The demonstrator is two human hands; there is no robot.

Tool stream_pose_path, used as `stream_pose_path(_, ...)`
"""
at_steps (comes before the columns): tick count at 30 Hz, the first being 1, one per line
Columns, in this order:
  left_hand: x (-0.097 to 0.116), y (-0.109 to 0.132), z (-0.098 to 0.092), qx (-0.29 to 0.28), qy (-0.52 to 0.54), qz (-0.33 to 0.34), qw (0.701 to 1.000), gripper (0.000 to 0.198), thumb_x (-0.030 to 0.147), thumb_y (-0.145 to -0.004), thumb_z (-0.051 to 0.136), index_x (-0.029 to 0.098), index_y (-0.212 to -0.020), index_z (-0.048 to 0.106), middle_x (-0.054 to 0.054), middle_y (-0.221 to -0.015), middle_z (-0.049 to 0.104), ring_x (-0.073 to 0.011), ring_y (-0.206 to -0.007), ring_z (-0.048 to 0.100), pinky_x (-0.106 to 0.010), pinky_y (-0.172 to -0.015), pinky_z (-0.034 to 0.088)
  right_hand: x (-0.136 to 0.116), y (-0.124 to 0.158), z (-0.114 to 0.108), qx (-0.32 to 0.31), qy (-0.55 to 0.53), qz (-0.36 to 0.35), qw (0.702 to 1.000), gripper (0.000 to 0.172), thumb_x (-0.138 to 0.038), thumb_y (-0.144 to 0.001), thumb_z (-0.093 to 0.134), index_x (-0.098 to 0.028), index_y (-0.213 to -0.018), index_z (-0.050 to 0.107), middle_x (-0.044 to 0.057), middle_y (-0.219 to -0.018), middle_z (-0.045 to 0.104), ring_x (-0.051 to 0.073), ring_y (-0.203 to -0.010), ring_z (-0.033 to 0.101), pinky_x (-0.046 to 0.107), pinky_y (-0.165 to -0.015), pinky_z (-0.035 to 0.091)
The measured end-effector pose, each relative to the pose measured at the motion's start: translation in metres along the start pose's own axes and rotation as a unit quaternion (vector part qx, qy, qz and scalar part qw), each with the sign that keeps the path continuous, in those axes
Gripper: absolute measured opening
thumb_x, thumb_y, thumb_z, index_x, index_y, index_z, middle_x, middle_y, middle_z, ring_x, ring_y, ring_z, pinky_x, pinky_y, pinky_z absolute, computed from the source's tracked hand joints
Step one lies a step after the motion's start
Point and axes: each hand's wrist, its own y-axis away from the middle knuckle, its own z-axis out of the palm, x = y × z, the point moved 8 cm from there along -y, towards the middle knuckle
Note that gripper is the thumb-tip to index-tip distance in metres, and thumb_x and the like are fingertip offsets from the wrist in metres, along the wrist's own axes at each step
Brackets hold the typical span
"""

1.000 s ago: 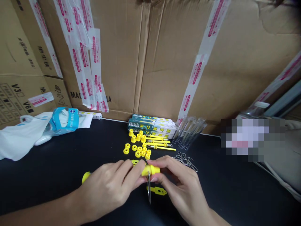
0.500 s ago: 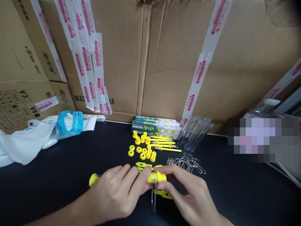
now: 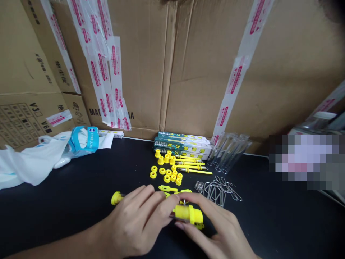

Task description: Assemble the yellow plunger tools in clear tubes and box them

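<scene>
On the near side of the black worktop (image 3: 67, 216), left hand (image 3: 134, 223) curled closed over a thin metal rod (image 3: 172, 215), with a yellow end cap (image 3: 117, 198) sticking out left of the fingers; right hand (image 3: 215, 230) nearly closed, fingers and thumb wrapped around a chunky yellow plastic barrel (image 3: 188, 214) on the rod's right end, both hands gripping and almost touching. Just beyond the hands, flat yellow plastic strips (image 3: 167, 188); farther on, loose yellow rings (image 3: 167, 174) and long yellow pins (image 3: 192, 167), then stacked green-and-white boxes (image 3: 183, 145) against taped cardboard cartons (image 3: 140, 64). To the right, bent wire clips (image 3: 218, 190) and clear plastic sleeves (image 3: 229, 151); far left, a crumpled white plastic bag (image 3: 29, 163)
</scene>
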Motion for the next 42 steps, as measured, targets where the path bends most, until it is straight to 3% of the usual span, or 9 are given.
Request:
stream_pose_path(5,-0.01,0.001,0.008,-0.016,0.015,-0.031,0.999,0.023,0.007,-0.1,0.042,0.009,-0.112,0.061,-0.009,-0.083,0.068,-0.02,-0.07,0.062,-0.033,-0.063,0.053,0.005,0.001,-0.001,0.014,0.033,0.006,0.999,0.035,-0.017,-0.098,0.053,-0.027,-0.131,0.052,0.005,-0.117,0.066,0.017,-0.104,0.067,0.022,-0.091,0.054)
stream_pose_path(10,-0.013,0.007,0.013,-0.007,0.01,-0.021,1.0,0.024,0.008,-0.096,0.052,0.012,-0.118,0.061,-0.007,-0.082,0.068,-0.0195,-0.068,0.061,-0.032,-0.06,0.051,0.008,0.001,0.009,-0.023,0.048,0.002,0.999,0.034,-0.03,-0.097,0.057,-0.024,-0.131,0.05,0.008,-0.112,0.064,0.021,-0.099,0.064,0.031,-0.088,0.055)
stream_pose_path(14,-0.018,0.005,0.011,-0.009,0.011,-0.045,0.999,0.02,0.023,-0.1,0.052,0.017,-0.116,0.062,-0.003,-0.08,0.068,-0.0172,-0.065,0.063,-0.03,-0.061,0.053,0.004,0.0,0.011,-0.024,0.084,-0.02,0.996,0.019,-0.028,-0.102,0.047,-0.021,-0.119,0.052,0.007,-0.096,0.065,0.021,-0.084,0.062,0.031,-0.077,0.057)
stream_pose_path(20,-0.042,0.008,0.009,-0.04,0.072,-0.088,0.993,0.026,0.037,-0.099,0.055,0.015,-0.113,0.059,-0.003,-0.084,0.069,-0.0169,-0.07,0.069,-0.028,-0.064,0.057,-0.007,-0.003,0.002,-0.065,0.159,-0.076,0.982,0.019,-0.018,-0.099,0.051,-0.018,-0.118,0.054,0.009,-0.095,0.069,0.023,-0.077,0.061,0.036,-0.07,0.056)
stream_pose_path(27,-0.079,0.028,0.041,-0.168,0.322,-0.266,0.893,0.034,0.029,-0.084,0.075,0.023,-0.114,0.06,0.002,-0.091,0.064,-0.011,-0.072,0.064,-0.017,-0.059,0.053,0.022,-0.001,-0.022,-0.004,0.117,-0.011,0.993,0.029,-0.024,-0.092,0.065,-0.026,-0.12,0.061,0.006,-0.105,0.069,0.024,-0.095,0.068,0.034,-0.084,0.058)
stream_pose_path(31,-0.089,0.028,0.046,-0.187,0.322,-0.307,0.876,0.038,0.035,-0.08,0.078,0.023,-0.111,0.06,0.005,-0.085,0.065,-0.0092,-0.06,0.058,-0.018,-0.056,0.046,0.046,-0.001,-0.029,0.025,0.044,0.093,0.994,0.021,-0.033,-0.083,0.075,-0.026,-0.101,0.069,0.004,-0.095,0.073,0.021,-0.077,0.07,0.033,-0.068,0.061)
stream_pose_path(34,-0.096,0.03,0.046,-0.197,0.284,-0.333,0.877,0.02,0.037,-0.097,0.054,0.023,-0.109,0.062,0.006,-0.076,0.062,-0.0098,-0.057,0.054,-0.019,-0.055,0.04,0.07,0.008,-0.015,0.002,-0.153,0.257,0.954,0.027,-0.038,-0.076,0.08,-0.023,-0.095,0.067,0.001,-0.073,0.072,0.017,-0.054,0.067,0.026,-0.046,0.057)
stream_pose_path(36,-0.098,0.032,0.045,-0.198,0.245,-0.341,0.886,0.033,0.034,-0.105,0.033,0.022,-0.101,0.064,0.005,-0.069,0.059,-0.0113,-0.057,0.055,-0.02,-0.056,0.038,0.075,0.013,-0.001,-0.006,-0.294,0.33,0.897,0.032,-0.036,-0.072,0.084,-0.021,-0.094,0.067,-0.001,-0.063,0.069,0.016,-0.051,0.067,0.023,-0.042,0.055)
stream_pose_path(42,-0.089,0.035,0.047,-0.223,0.094,-0.259,0.935,0.043,0.034,-0.104,0.034,0.02,-0.07,0.058,0.005,-0.053,0.056,-0.0139,-0.048,0.056,-0.024,-0.052,0.03,0.06,0.006,0.0,0.059,-0.451,0.34,0.823,0.034,-0.033,-0.065,0.089,-0.019,-0.093,0.074,0.009,-0.102,0.076,0.017,-0.069,0.072,0.025,-0.058,0.059)
